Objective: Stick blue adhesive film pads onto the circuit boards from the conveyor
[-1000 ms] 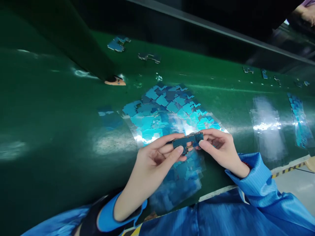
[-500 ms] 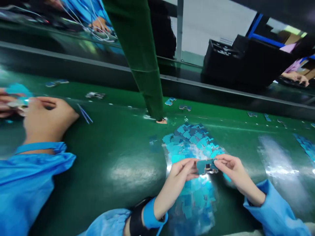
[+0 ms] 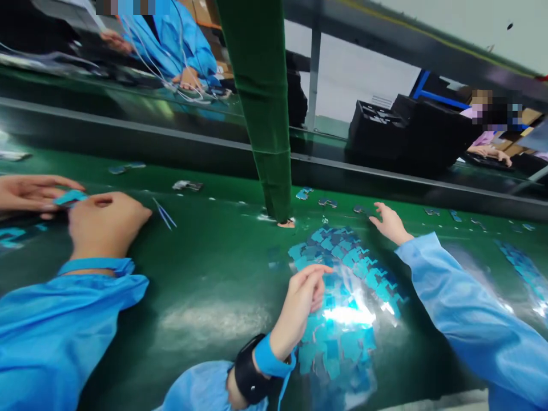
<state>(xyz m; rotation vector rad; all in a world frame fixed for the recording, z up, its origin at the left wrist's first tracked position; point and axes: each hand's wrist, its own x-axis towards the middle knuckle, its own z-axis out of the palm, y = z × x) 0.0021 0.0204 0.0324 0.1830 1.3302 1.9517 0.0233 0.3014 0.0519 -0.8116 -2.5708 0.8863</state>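
My right hand (image 3: 389, 224) reaches to the far side of the green table, thumb and fingers apart. Just left of its fingertips lies a small circuit board (image 3: 361, 210), and I see no grip on it. My left hand (image 3: 305, 290) hovers over a sheet of blue film pieces (image 3: 351, 251) with its index finger stretched out and the others loosely curled. Nothing shows in that hand. Glare washes out part of the clear sheet below it. A black band (image 3: 249, 371) and a blue strap (image 3: 269, 358) circle my left wrist.
At left, a co-worker's hands (image 3: 107, 225) hold a blue piece beside tweezers (image 3: 164, 214). A green-wrapped post (image 3: 268, 131) stands mid-table. More boards (image 3: 327, 202) lie along the far strip. Another film sheet (image 3: 520, 265) is at right. People and a black bin (image 3: 377, 128) are beyond.
The board that both my hands held is out of them. My right hand has moved forward to the far strip, where a board now lies by it. My left hand stays over the film.
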